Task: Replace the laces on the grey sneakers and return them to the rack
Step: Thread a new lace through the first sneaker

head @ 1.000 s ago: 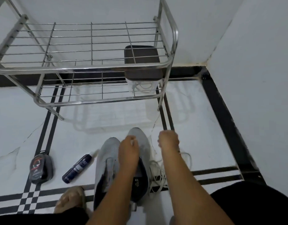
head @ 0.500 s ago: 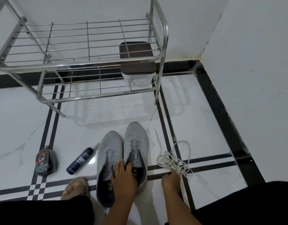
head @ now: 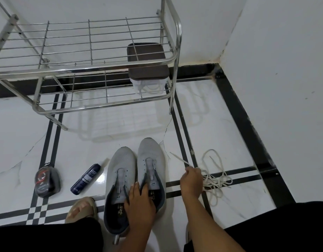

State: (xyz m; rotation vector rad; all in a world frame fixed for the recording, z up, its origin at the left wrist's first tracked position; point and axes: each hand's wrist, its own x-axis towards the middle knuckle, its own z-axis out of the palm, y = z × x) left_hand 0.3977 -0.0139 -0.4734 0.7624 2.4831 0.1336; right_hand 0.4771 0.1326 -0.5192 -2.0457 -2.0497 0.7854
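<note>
Two grey sneakers stand side by side on the floor with bare eyelets, the left sneaker (head: 120,171) and the right sneaker (head: 151,157), toes pointing at the steel rack (head: 95,66). My left hand (head: 139,202) rests over the openings of both shoes, its fingers reaching into them. Just right of the shoes, my right hand (head: 191,179) pinches a white lace (head: 214,177); one end sticks up to the left, and the rest lies in a loose tangle on the tiles.
A clear box with a brown lid (head: 148,64) holding white cord sits on the rack's lower shelf. A dark spray can (head: 86,177) and a polish sponge case (head: 45,180) lie left of the shoes. My sandalled foot (head: 81,208) is near the left shoe. A wall (head: 284,88) closes the right.
Both hands drew back from the shoes' toes. My left hand settled over the shoe openings. My right hand dropped to the lace tangle on the floor and now lifts one strand.
</note>
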